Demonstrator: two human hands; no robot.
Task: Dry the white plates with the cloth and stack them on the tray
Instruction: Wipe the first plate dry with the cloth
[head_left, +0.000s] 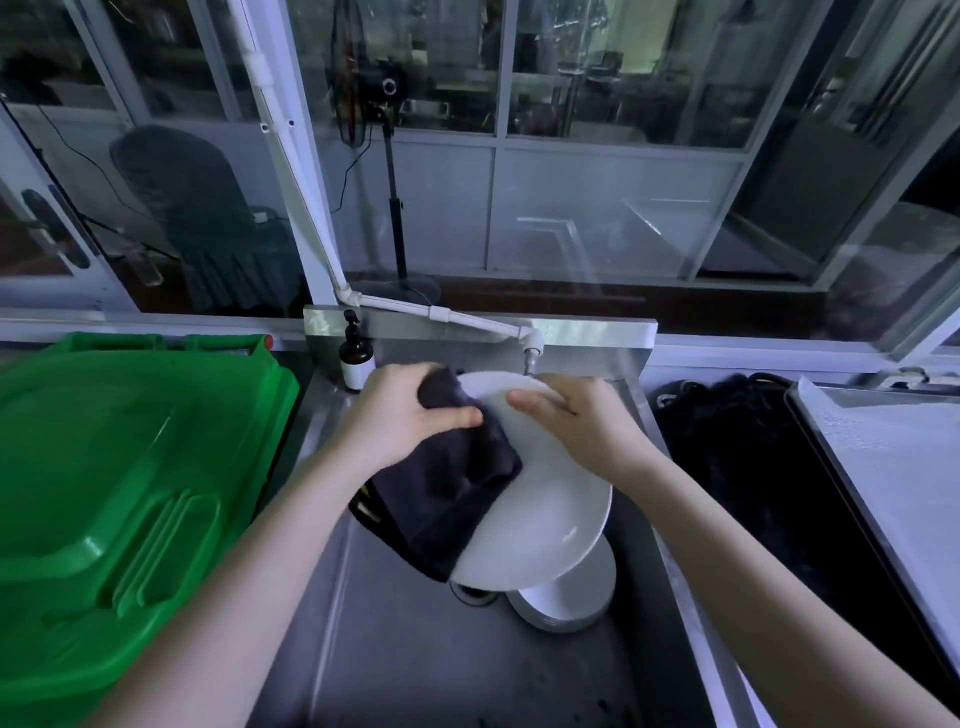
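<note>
Over the steel sink (415, 649) I hold a white plate (545, 519), tilted with its far edge up. My right hand (576, 421) grips that upper rim. A dark cloth (447, 493) covers the plate's left half, and my left hand (410, 410) presses it against the plate with the thumb on top. Below the held plate, a stack of white plates (571, 597) rests on the sink floor, partly hidden. The tray (893, 467), lined in white, lies at the far right.
A large green bin lid (119, 483) fills the left side. A dark pump bottle (357, 358) stands at the sink's back left corner, and a white tap pipe (530, 343) ends above the plate. Dark netting (737, 447) lies between sink and tray.
</note>
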